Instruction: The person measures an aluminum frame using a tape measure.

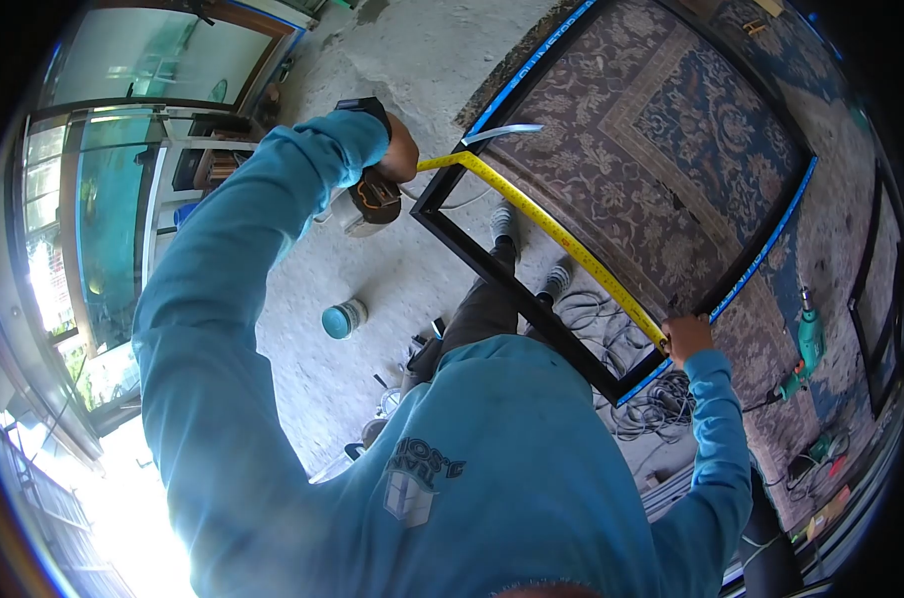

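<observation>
A yellow tape measure (572, 244) stretches across a black rectangular frame (517, 291), with a bend near its left end. My left hand (402, 151) is closed around the tape's left end, and a bulky black, orange and grey body (374, 202), apparently its case, shows just below that hand. At the frame's near right corner, my right hand (687, 339) pinches the tape's other end against the frame's side. Blue printed film (766, 239) runs along the frame's outer edges. A loose pale strip (502, 132) lies across the frame near the left hand.
A patterned carpet (661, 149) lies beneath the frame. To the right is a green power drill (809, 339); coiled cables (656, 407) lie by my feet. A small tub (343, 319) stands on the concrete floor. Glazed panels (118, 234) lean at left, another dark frame (876, 299) far right.
</observation>
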Demonstrator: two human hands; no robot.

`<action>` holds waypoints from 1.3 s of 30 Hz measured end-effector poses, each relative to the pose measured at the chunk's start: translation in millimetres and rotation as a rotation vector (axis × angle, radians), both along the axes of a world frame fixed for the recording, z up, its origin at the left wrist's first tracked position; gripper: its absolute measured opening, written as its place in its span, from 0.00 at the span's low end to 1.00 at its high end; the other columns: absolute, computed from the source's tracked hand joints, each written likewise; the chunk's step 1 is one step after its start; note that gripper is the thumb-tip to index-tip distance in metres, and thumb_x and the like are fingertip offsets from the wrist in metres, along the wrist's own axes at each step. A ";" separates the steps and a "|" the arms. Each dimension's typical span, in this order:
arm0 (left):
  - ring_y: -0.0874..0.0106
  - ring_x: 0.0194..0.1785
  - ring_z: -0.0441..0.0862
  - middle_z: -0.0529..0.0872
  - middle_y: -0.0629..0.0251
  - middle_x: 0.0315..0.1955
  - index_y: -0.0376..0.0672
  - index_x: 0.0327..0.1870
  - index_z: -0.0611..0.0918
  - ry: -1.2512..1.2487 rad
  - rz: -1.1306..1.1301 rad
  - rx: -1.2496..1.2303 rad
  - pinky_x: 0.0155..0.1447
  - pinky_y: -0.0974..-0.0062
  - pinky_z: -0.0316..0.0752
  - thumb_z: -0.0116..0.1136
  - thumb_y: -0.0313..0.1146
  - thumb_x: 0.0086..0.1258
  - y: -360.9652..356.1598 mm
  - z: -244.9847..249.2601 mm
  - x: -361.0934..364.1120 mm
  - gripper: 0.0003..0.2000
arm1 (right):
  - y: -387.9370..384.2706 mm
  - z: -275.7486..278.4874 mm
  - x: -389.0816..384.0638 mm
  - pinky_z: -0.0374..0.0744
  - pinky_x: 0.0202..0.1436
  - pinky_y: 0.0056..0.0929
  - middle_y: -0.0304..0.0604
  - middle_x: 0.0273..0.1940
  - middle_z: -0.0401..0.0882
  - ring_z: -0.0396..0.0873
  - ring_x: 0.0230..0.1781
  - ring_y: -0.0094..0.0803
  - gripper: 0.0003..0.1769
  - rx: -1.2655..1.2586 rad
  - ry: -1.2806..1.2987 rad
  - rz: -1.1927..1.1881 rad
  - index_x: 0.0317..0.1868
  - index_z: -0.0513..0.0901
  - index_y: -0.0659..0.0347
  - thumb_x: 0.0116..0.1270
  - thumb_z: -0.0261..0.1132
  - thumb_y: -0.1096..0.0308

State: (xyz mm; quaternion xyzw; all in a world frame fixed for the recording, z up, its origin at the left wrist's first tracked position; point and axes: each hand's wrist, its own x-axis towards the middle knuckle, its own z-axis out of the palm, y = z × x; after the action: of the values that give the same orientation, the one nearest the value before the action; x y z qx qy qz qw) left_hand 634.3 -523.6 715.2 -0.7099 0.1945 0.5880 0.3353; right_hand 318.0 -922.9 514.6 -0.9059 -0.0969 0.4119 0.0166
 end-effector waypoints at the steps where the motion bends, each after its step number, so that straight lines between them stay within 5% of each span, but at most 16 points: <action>1: 0.63 0.42 0.83 0.86 0.55 0.40 0.34 0.54 0.82 -0.006 0.005 -0.008 0.48 0.63 0.75 0.46 0.36 0.69 -2.7 5.7 -2.9 0.19 | -1.5 -1.1 -0.7 0.70 0.61 0.51 0.42 0.38 0.85 0.82 0.47 0.43 0.08 0.011 0.000 -0.015 0.40 0.85 0.51 0.58 0.71 0.66; 8: 0.61 0.50 0.82 0.85 0.51 0.48 0.33 0.57 0.80 0.040 -0.053 -0.002 0.53 0.61 0.73 0.43 0.36 0.71 2.1 -0.3 -3.6 0.21 | -5.8 -6.9 -3.7 0.70 0.61 0.50 0.41 0.38 0.85 0.81 0.47 0.43 0.08 0.022 -0.005 -0.042 0.38 0.85 0.49 0.57 0.71 0.65; 11: 0.64 0.42 0.83 0.86 0.54 0.40 0.34 0.56 0.82 -0.009 -0.028 -0.015 0.48 0.63 0.75 0.47 0.36 0.69 5.0 -0.4 -5.6 0.20 | -5.1 -6.9 -2.6 0.70 0.61 0.50 0.41 0.38 0.85 0.81 0.47 0.43 0.07 0.013 -0.004 -0.019 0.38 0.85 0.49 0.58 0.71 0.66; 20: 0.65 0.41 0.82 0.86 0.55 0.40 0.34 0.56 0.82 -0.028 -0.033 -0.030 0.48 0.65 0.75 0.47 0.35 0.69 1.3 13.1 -12.9 0.20 | 3.1 4.5 4.6 0.71 0.60 0.50 0.42 0.39 0.85 0.81 0.48 0.43 0.07 -0.024 0.049 -0.013 0.39 0.85 0.52 0.59 0.71 0.66; 26: 0.65 0.41 0.82 0.86 0.55 0.40 0.34 0.54 0.83 -0.037 0.008 -0.052 0.48 0.64 0.75 0.47 0.34 0.67 10.5 7.4 -11.1 0.20 | 1.7 -4.2 -0.7 0.74 0.57 0.46 0.48 0.41 0.85 0.80 0.51 0.46 0.20 -0.047 0.029 0.004 0.49 0.80 0.58 0.58 0.73 0.62; 29: 0.62 0.51 0.82 0.84 0.53 0.49 0.36 0.60 0.79 -0.002 0.013 0.006 0.55 0.63 0.73 0.44 0.36 0.71 5.0 13.7 -12.5 0.21 | 10.4 22.9 5.4 0.74 0.58 0.46 0.50 0.45 0.83 0.80 0.52 0.48 0.32 0.001 0.066 0.002 0.52 0.76 0.61 0.51 0.79 0.56; 32: 0.63 0.50 0.82 0.85 0.54 0.49 0.36 0.61 0.79 0.017 -0.014 0.004 0.55 0.63 0.74 0.44 0.36 0.72 7.5 8.7 -9.8 0.21 | 11.9 37.0 5.0 0.73 0.60 0.46 0.52 0.49 0.81 0.79 0.54 0.50 0.42 0.023 0.035 0.013 0.56 0.71 0.61 0.44 0.83 0.54; 35: 0.64 0.40 0.83 0.86 0.55 0.38 0.35 0.51 0.84 -0.011 -0.009 -0.052 0.48 0.63 0.75 0.49 0.36 0.67 13.3 3.0 -8.3 0.19 | 3.1 27.3 -0.8 0.72 0.63 0.47 0.55 0.51 0.79 0.77 0.55 0.52 0.47 0.061 0.034 -0.006 0.59 0.68 0.61 0.43 0.84 0.55; 39: 0.62 0.52 0.83 0.85 0.53 0.50 0.37 0.61 0.79 0.010 -0.042 0.005 0.55 0.63 0.74 0.43 0.38 0.72 5.6 12.5 -11.8 0.22 | 4.1 24.8 1.9 0.72 0.64 0.47 0.56 0.51 0.79 0.77 0.56 0.52 0.47 0.073 0.077 -0.031 0.59 0.67 0.62 0.43 0.84 0.57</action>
State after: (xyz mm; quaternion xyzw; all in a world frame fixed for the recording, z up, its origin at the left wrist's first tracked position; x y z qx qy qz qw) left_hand 622.6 -518.0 727.7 -0.7018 0.2096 0.5850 0.3483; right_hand 319.9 -918.8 539.3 -0.8896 -0.0973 0.4422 0.0596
